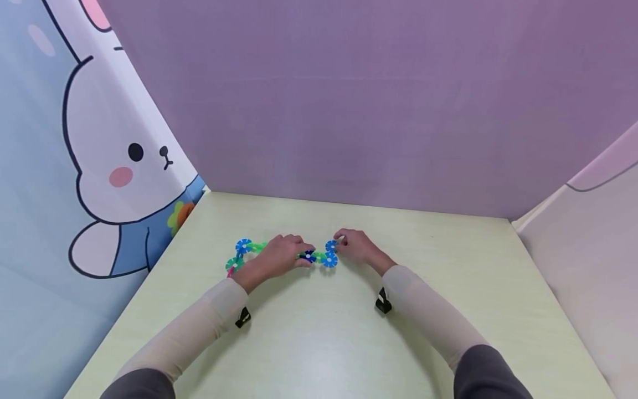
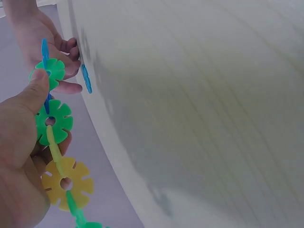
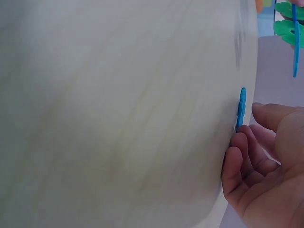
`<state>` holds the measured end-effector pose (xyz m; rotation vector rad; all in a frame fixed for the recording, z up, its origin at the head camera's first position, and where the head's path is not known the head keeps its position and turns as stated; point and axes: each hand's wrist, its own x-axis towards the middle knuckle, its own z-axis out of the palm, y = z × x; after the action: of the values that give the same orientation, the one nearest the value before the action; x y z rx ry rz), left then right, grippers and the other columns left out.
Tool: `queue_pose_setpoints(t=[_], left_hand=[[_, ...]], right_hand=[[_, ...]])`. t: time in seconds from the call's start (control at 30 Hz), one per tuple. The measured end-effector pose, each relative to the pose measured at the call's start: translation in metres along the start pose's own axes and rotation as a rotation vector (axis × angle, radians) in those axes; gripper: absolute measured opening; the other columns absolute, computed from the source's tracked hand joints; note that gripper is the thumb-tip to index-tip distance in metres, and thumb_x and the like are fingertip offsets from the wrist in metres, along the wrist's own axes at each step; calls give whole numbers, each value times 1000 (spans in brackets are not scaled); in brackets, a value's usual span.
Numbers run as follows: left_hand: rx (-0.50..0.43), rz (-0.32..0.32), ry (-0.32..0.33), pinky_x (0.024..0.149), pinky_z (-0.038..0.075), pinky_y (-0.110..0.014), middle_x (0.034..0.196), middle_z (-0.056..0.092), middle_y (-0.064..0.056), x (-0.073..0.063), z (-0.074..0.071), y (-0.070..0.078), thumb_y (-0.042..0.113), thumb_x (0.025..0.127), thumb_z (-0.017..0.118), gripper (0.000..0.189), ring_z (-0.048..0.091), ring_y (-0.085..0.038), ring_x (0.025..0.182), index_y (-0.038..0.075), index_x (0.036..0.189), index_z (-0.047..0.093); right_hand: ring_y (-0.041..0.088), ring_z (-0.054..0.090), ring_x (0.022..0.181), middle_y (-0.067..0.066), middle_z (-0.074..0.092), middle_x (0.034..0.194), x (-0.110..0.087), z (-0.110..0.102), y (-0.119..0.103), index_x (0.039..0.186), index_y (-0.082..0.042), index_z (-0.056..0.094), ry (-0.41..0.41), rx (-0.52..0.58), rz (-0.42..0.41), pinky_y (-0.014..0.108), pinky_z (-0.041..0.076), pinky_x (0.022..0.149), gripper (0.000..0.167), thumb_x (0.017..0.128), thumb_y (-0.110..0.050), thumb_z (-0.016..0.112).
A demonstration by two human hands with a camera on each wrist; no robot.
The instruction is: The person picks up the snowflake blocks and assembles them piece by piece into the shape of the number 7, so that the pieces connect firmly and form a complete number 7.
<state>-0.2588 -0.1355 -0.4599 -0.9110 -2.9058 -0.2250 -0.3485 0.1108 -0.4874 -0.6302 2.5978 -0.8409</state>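
Observation:
My left hand holds a chain of joined notched plastic discs, its thumb and fingers around the discs near the middle. A green disc, a yellow disc and blue ones show in the left wrist view. At the chain's right end is a blue disc. Just beyond it a separate blue disc lies on the table. My right hand is beside this loose disc; its curled fingertips meet the near edge, while the thumb appears apart from it.
The pale wooden table stretches around both hands. A purple wall rises behind it, with a rabbit-print curtain at the left. The chain's left part, with blue, teal and pink discs, lies beyond my left wrist.

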Motion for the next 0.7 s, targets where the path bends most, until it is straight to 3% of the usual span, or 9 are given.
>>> queue_pose_setpoints(t=[0.13,0.4,0.7], left_hand=[[-4,1,-2,88,58,-46,113,73,-5,0,0,0,43,94,71,44,68,-23,105,19,132,69],[30,15,3,85,58,-43,111,73,-4,0,2,-1,44,95,70,44,68,-22,102,19,131,69],[24,-1,-12,84,58,-42,112,73,-4,-1,0,-2,45,95,70,45,67,-21,102,20,132,69]], right_hand=[[18,59,85,6,69,101,1,1,-2,132,-12,63,-11,-38,5,34,53,82,35,99,-23,67],[18,63,92,7,71,105,1,4,-6,131,-12,65,0,-119,4,38,55,88,34,98,-21,67],[21,65,95,10,71,109,1,5,-9,125,-10,64,19,-100,33,39,57,92,32,96,-20,72]])
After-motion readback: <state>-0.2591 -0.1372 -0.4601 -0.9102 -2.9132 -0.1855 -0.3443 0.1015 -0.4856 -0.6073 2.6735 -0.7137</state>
